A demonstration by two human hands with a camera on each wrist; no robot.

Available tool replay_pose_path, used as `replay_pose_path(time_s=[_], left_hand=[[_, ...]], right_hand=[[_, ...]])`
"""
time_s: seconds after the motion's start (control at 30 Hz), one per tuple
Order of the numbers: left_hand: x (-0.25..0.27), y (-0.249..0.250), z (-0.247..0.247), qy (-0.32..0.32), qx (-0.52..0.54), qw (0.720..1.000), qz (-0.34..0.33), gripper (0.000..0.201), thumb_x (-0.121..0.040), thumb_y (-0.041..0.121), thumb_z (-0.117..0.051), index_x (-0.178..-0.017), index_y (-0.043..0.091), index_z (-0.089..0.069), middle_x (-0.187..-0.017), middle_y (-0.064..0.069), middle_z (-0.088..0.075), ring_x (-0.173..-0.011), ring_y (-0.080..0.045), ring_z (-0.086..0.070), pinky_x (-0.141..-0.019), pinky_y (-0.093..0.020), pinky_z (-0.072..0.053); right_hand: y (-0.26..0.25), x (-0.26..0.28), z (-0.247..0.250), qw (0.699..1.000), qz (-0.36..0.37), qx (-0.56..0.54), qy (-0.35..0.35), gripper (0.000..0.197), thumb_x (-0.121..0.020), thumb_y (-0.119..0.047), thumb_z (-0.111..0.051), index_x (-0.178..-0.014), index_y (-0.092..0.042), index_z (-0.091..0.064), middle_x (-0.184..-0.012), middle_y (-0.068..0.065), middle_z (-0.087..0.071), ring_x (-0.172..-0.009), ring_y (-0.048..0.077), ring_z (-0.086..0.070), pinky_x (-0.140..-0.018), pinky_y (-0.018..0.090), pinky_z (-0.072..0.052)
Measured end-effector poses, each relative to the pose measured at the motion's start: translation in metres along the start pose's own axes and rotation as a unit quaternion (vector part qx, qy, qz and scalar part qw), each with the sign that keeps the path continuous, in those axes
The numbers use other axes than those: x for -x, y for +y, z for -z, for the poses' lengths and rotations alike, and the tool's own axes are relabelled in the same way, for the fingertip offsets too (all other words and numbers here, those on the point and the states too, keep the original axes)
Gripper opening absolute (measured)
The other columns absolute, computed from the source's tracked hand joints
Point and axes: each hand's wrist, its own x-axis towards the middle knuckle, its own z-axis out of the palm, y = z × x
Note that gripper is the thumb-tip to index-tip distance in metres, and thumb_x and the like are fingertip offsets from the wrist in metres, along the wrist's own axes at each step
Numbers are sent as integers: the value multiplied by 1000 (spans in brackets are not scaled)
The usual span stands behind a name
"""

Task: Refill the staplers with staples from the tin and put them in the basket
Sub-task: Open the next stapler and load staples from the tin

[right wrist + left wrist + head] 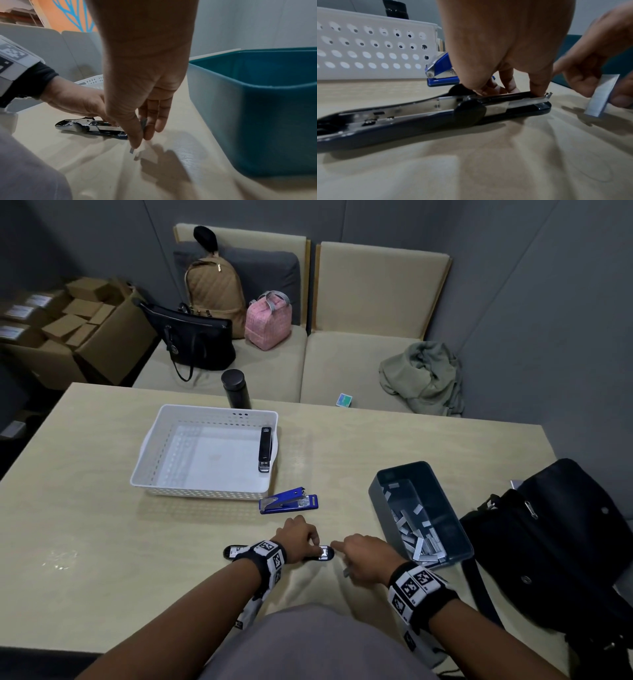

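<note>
A dark stapler lies flipped fully open on the table near me, its metal staple channel facing up. My left hand holds the stapler's front end, fingertips in and around the channel. My right hand pinches a strip of staples just right of the stapler's tip, above the table. A blue stapler lies open beside the white basket, which holds a black stapler. The blue-grey tin holds several staple strips.
A black bottle stands behind the basket. A black bag sits on the table at the right, beside the tin. Beyond the table a bench carries bags and a crumpled green cloth. Cardboard boxes are stacked at the far left.
</note>
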Motion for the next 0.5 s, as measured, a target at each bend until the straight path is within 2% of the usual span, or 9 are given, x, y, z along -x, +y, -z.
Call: replay_pose_path(time_s=[0.13, 0.3, 0.4, 0.5], left_hand=[[0, 0, -3, 14, -4, 1000, 6, 24, -79, 42, -69, -93, 23, -68, -112, -7, -48, -110, -27, -45, -87, -41, -41], [0, -1, -2, 11, -3, 1000, 3, 25, -79, 44, -70, -92, 24, -68, -112, -6, -49, -110, -26, -45, -87, -40, -40], [1, 0, -2, 17, -9, 1000, 5, 26, -78, 46, -71, -91, 24, -68, -106, -4, -46, -109, -26, -44, -87, -40, -39], [2, 4, -3, 30, 0, 999, 13, 26, -74, 48, -74, -84, 25, -68, -98, 1, -42, -106, -25, -46, -86, -39, -41]], right_hand=[[-4, 1, -3, 999, 28, 30, 4, 64, -84, -25, -65, -141, -29, -35, -110, 13, -58, -97, 35, -60, -73, 40, -46], [-8, 4, -3, 990, 71, 123, -7, 70, -86, -16, -60, -146, -22, -25, -110, 19, -58, -93, 40, -60, -63, 39, -36], [-15, 6, 3, 984, 83, 156, 0, 60, -89, -11, -53, -144, -17, -29, -108, 20, -59, -92, 41, -61, -52, 36, -29], [-25, 2, 10, 980, 79, 183, -12, 42, -93, -10, -49, -135, -10, -43, -106, 19, -62, -89, 40, -63, -44, 30, -16]])
